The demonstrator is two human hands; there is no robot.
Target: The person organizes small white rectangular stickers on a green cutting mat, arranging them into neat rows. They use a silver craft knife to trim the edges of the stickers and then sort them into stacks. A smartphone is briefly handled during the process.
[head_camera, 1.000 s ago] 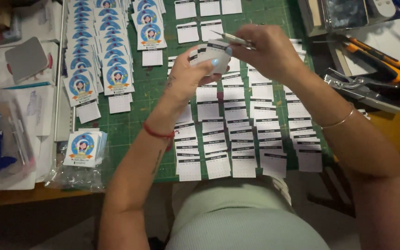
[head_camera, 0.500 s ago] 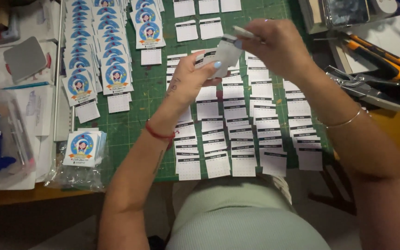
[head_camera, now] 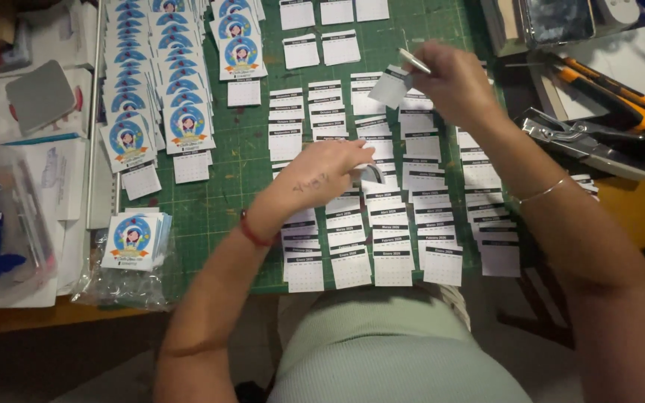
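My right hand [head_camera: 453, 78] is raised over the green cutting mat [head_camera: 237, 168]. It pinches a small white paper slip [head_camera: 390, 87] and a thin silver tool [head_camera: 414, 61]. My left hand [head_camera: 330, 175] rests low on the mat, over rows of small white calendar slips [head_camera: 393, 246]. Its fingers are curled around a small white rounded object [head_camera: 371, 173] that is mostly hidden. The two hands are apart, the right one farther from me.
Overlapping cards with a blue round picture [head_camera: 181, 127] cover the mat's left part. A clear bag of such cards [head_camera: 132, 242] lies at the left front edge. Orange-handled cutters [head_camera: 606, 89] and a metal hand tool [head_camera: 584, 142] lie to the right. A grey square pad [head_camera: 39, 97] sits far left.
My left hand has dropped from beside the right hand down onto the mat with the white object. My right hand has moved slightly right, keeping a paper slip and the silver tool.
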